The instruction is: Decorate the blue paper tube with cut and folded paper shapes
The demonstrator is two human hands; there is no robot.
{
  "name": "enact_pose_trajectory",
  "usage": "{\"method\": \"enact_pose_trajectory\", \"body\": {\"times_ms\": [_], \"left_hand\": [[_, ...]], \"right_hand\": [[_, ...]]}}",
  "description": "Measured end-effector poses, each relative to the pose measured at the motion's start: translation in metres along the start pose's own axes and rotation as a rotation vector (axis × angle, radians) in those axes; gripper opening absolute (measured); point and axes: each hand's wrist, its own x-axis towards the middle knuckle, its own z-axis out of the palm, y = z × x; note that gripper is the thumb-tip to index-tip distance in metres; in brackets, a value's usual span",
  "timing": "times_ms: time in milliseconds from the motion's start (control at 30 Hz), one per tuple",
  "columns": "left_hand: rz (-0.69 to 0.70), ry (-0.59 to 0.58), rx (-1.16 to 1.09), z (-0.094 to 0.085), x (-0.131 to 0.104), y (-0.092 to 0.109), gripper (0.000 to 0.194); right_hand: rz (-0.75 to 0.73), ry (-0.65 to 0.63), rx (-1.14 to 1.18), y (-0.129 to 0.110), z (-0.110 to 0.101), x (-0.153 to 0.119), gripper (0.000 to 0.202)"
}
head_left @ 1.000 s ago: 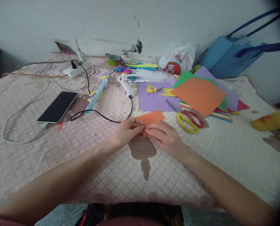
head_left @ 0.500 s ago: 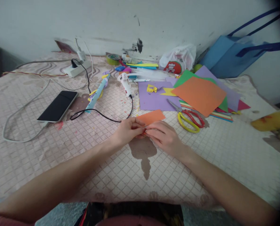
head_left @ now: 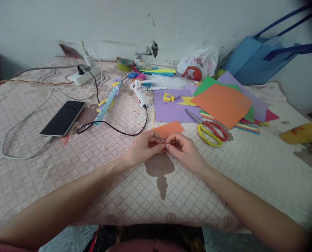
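Note:
My left hand (head_left: 144, 147) and my right hand (head_left: 184, 149) meet at the fingertips near the middle of the table. Both pinch a small piece of orange paper (head_left: 164, 149), mostly hidden by the fingers. Just beyond them, a strip of orange paper (head_left: 169, 128) lies flat on the tablecloth. To the right of my right hand rest scissors (head_left: 210, 134) with one yellow and one red handle loop, blades pointing away to the left. A white glue gun (head_left: 138, 93) lies farther back, its black cable looping to the left.
Coloured paper sheets (head_left: 221, 105) are piled at right, beside a purple sheet (head_left: 171, 113) bearing a small yellow paper piece (head_left: 168, 97). At left are a phone (head_left: 63, 119), a decorated blue strip (head_left: 108, 104) and a power strip (head_left: 85, 76). A blue bag (head_left: 258, 61) stands behind.
My fingertips have drawn closer together, and both thumbs now press tip to tip around the small paper. The orange strip and the other things have stayed in place.

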Motion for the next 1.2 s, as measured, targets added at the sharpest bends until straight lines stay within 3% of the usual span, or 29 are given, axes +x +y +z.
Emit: {"method": "enact_pose_trajectory", "body": {"times_ms": [233, 600, 1200], "left_hand": [[0.032, -0.001, -0.026, 0.0006, -0.0008, -0.0001, 0.016], [0.085, 0.073, 0.043, 0.0035, -0.005, 0.0046, 0.013], [0.109, 0.093, 0.199, 0.0004, -0.0028, 0.0024, 0.013]], "right_hand": [[0.141, -0.027, 0.201, -0.0004, -0.0008, 0.0008, 0.011], [0.114, -0.072, 0.092, -0.0048, -0.006, 0.0029, 0.012], [0.072, 0.065, -0.026, -0.0053, -0.0006, -0.0008, 0.01]]}}
